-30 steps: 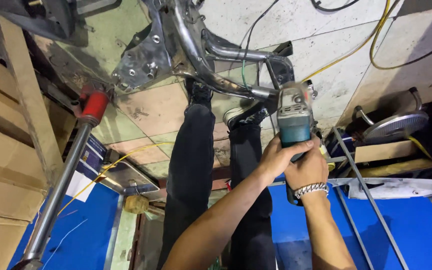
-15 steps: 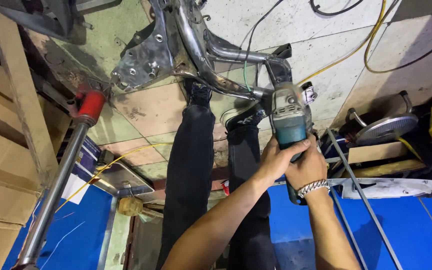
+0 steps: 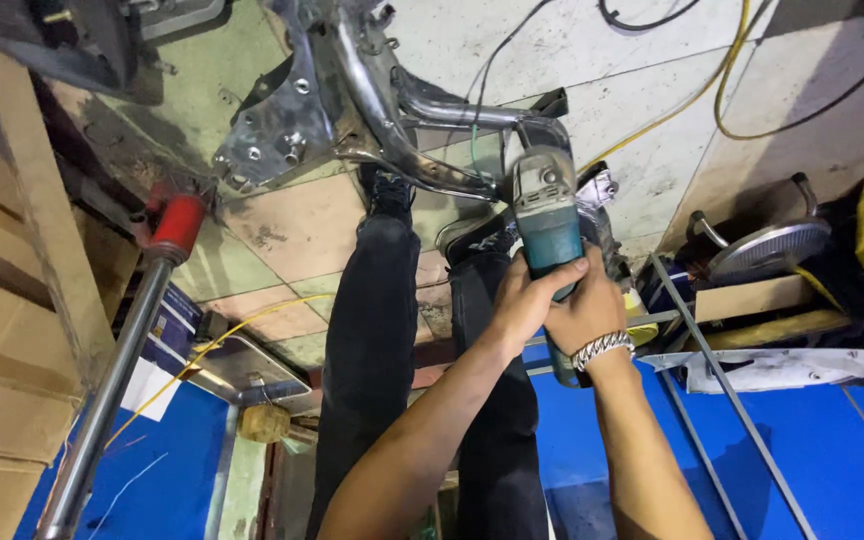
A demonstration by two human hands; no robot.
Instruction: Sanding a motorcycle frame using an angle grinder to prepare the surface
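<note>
Both of my hands grip a teal angle grinder (image 3: 549,232) by its body. My left hand (image 3: 524,300) wraps it from the left. My right hand (image 3: 592,312), with a silver bracelet on the wrist, holds it from the right. The grinder's grey head sits at the end of a bare metal tube of a welded steel frame (image 3: 352,110) lying on the tiled floor (image 3: 302,230). My legs in black trousers (image 3: 372,340) stand just behind the grinder.
A chrome pole with a red grip (image 3: 167,250) leans at left beside cardboard boxes (image 3: 2,360). Yellow (image 3: 692,95) and black cables cross the floor. A round metal disc (image 3: 767,245), thin steel rods (image 3: 722,380) and blue sheeting (image 3: 812,440) lie at right.
The grinder and both hands have shifted slightly left, closer to the frame's tube. The grip has not changed.
</note>
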